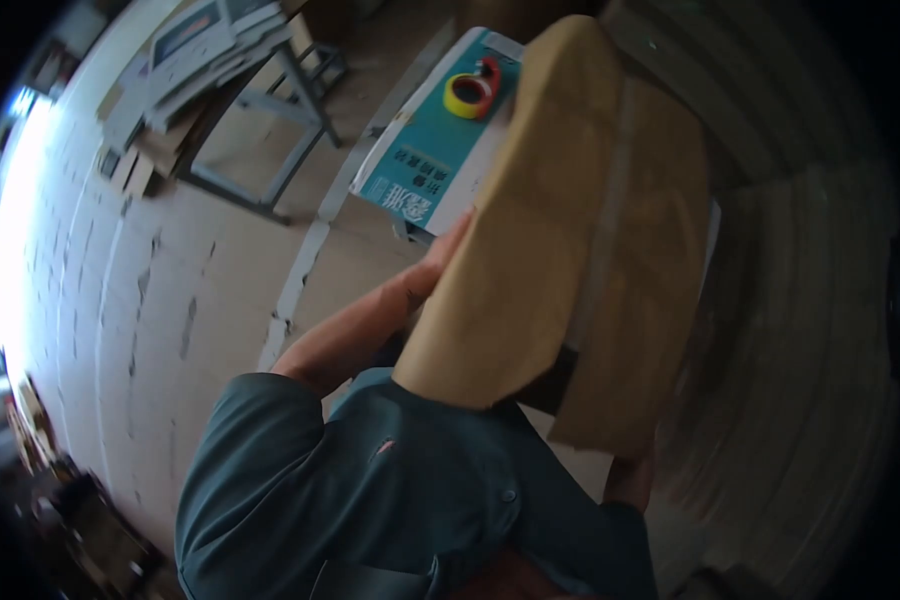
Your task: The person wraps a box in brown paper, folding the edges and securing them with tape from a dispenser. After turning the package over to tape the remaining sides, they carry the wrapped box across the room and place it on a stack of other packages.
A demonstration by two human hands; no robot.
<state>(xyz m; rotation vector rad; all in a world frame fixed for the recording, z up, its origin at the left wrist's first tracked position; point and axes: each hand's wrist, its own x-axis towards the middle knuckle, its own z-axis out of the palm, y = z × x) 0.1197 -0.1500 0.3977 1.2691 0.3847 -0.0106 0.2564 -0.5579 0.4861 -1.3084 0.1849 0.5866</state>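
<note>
A large parcel wrapped in brown kraft paper (530, 230) stands tilted in front of my chest, with a pale strip running down its face. At its lower end the paper edges part, and something dark (553, 382) shows between them. My left hand (452, 243) is closed on the parcel's left edge, its fingers partly hidden by the paper. Of my right arm, only the forearm (630, 480) shows below the parcel's lower right corner; the paper covers the hand. Behind the parcel, a tape roll on a red dispenser (472, 92) lies on a teal and white printed box (425, 150).
To the upper left is a grey metal-framed stand (270, 190), with flat boards and cardboard (205, 60) stacked on it. The worn floor (190, 290) has a pale line along it. Dark clutter (95, 530) lies at the lower left. A ridged, shadowed surface (800, 300) fills the right.
</note>
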